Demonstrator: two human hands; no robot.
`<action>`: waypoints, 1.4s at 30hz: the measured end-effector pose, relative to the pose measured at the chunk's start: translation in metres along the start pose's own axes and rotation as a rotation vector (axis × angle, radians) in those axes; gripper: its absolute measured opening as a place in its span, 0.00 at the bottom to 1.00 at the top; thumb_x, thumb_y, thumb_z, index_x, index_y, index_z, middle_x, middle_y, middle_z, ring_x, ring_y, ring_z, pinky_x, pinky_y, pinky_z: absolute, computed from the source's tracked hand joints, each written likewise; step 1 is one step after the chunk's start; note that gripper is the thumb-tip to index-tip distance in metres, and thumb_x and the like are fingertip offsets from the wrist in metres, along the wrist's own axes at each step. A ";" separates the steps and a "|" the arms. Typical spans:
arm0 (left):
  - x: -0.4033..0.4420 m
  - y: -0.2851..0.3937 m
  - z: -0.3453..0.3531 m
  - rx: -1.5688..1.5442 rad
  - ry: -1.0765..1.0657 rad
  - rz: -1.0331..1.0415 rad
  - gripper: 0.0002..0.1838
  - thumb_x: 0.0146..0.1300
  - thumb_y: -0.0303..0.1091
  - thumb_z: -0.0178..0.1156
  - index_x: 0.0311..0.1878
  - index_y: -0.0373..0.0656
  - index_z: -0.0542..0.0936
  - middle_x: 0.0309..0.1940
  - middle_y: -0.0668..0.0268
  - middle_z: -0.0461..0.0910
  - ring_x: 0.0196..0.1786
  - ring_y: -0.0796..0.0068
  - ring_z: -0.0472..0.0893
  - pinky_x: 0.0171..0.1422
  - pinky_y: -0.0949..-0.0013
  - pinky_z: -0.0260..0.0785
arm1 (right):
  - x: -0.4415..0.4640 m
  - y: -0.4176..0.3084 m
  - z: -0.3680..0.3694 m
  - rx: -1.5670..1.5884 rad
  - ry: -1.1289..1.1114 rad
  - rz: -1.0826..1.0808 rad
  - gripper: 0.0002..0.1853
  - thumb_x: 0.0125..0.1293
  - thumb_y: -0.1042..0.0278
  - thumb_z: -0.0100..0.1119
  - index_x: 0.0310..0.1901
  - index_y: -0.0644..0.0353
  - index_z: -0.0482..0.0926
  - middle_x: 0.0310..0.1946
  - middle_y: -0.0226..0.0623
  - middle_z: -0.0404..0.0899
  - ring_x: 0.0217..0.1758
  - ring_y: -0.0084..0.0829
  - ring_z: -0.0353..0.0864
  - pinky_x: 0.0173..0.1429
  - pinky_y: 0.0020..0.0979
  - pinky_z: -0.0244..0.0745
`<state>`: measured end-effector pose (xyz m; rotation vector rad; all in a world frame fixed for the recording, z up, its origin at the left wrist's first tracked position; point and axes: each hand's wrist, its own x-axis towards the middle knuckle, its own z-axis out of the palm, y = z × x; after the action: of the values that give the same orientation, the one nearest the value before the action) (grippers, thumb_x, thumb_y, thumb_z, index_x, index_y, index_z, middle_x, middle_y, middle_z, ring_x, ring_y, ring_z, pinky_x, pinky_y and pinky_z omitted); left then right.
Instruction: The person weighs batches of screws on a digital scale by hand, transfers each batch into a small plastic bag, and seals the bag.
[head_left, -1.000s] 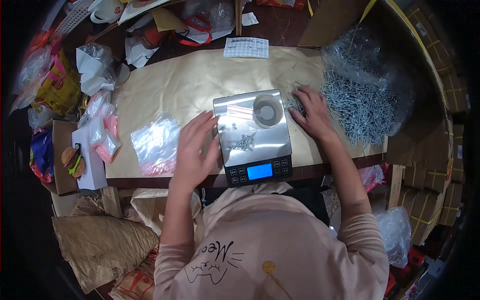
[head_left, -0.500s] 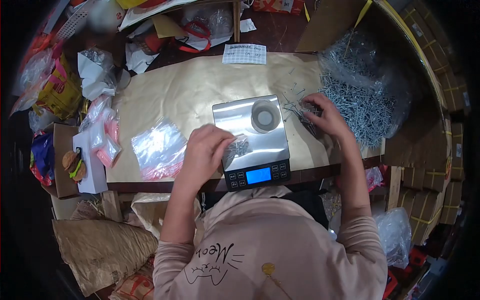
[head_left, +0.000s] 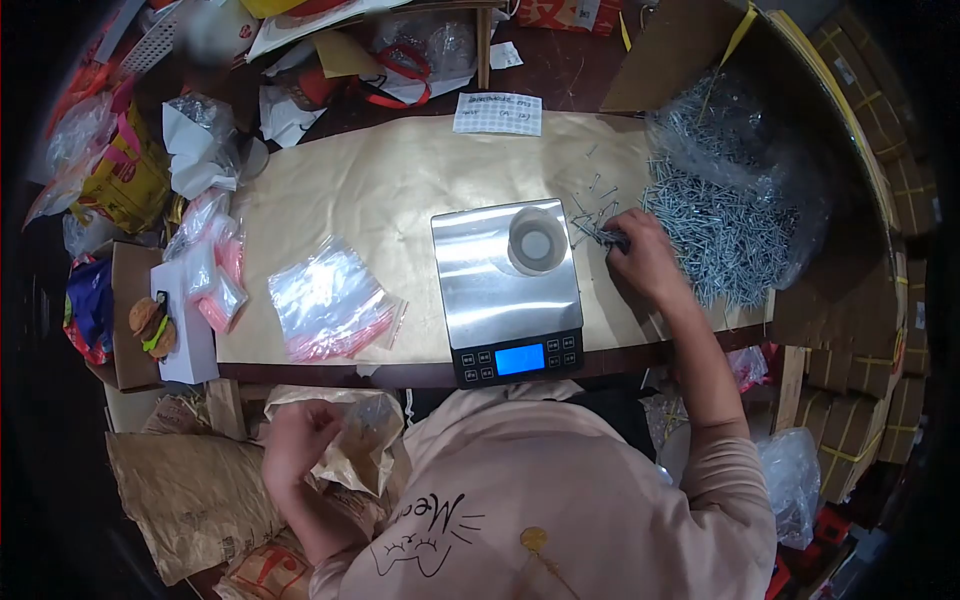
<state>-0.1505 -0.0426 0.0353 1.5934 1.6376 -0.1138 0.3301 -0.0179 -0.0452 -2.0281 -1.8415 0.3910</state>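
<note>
My left hand (head_left: 300,435) is below the table edge, at the open mouth of a tan sack (head_left: 385,470); its fingers are curled, and what they hold, if anything, cannot be made out. Clear plastic (head_left: 372,415) shows in the sack beside it. My right hand (head_left: 643,255) has its fingers closed on some screws (head_left: 612,238), right of the scale. The silver scale (head_left: 500,300) has a lit blue display and bears a round translucent cup (head_left: 537,241). Loose screws (head_left: 598,190) lie above my right hand, and a big heap of screws (head_left: 725,215) spreads to its right.
Flat clear zip bags (head_left: 330,300) with pink edges lie left of the scale. A labelled paper (head_left: 497,114) lies behind it. At the left are a white box (head_left: 185,320) and a burger-shaped toy (head_left: 150,325). Cardboard (head_left: 840,290) stands at the right.
My left hand has moved from the scale down to the sack, and the small bag of screws is gone from the scale. My right hand has drawn its fingers together around screws.
</note>
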 end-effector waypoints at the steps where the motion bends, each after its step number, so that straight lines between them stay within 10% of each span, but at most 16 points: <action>1: 0.002 -0.003 0.002 -0.005 -0.039 -0.053 0.09 0.51 0.25 0.68 0.36 0.35 0.83 0.30 0.57 0.83 0.31 0.70 0.83 0.36 0.69 0.74 | 0.001 0.003 0.002 0.044 0.036 -0.020 0.16 0.45 0.78 0.61 0.39 0.60 0.80 0.39 0.41 0.78 0.48 0.46 0.75 0.54 0.39 0.71; 13: 0.069 0.068 0.077 0.140 0.748 0.620 0.11 0.55 0.23 0.62 0.43 0.38 0.81 0.38 0.54 0.82 0.44 0.54 0.82 0.47 0.59 0.75 | 0.013 0.025 -0.030 0.580 0.019 0.230 0.15 0.55 0.78 0.66 0.46 0.67 0.81 0.35 0.32 0.84 0.36 0.17 0.80 0.39 0.20 0.75; 29: 0.081 0.059 0.081 -0.172 0.709 0.576 0.07 0.61 0.20 0.57 0.42 0.35 0.79 0.35 0.52 0.80 0.37 0.54 0.81 0.43 0.63 0.74 | 0.022 -0.096 -0.025 0.564 -0.151 0.014 0.10 0.59 0.75 0.66 0.42 0.66 0.83 0.34 0.34 0.85 0.33 0.19 0.82 0.38 0.22 0.79; 42: 0.045 0.077 0.059 -0.568 0.530 0.515 0.05 0.58 0.24 0.65 0.31 0.35 0.79 0.25 0.65 0.78 0.28 0.81 0.73 0.35 0.77 0.66 | 0.011 -0.035 -0.019 1.620 0.032 0.245 0.13 0.70 0.67 0.53 0.52 0.64 0.73 0.35 0.33 0.76 0.32 0.23 0.75 0.34 0.18 0.70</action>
<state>-0.0488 -0.0270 0.0056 1.5930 1.3809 1.0248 0.3089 -0.0061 -0.0123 -0.9813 -0.6038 1.3157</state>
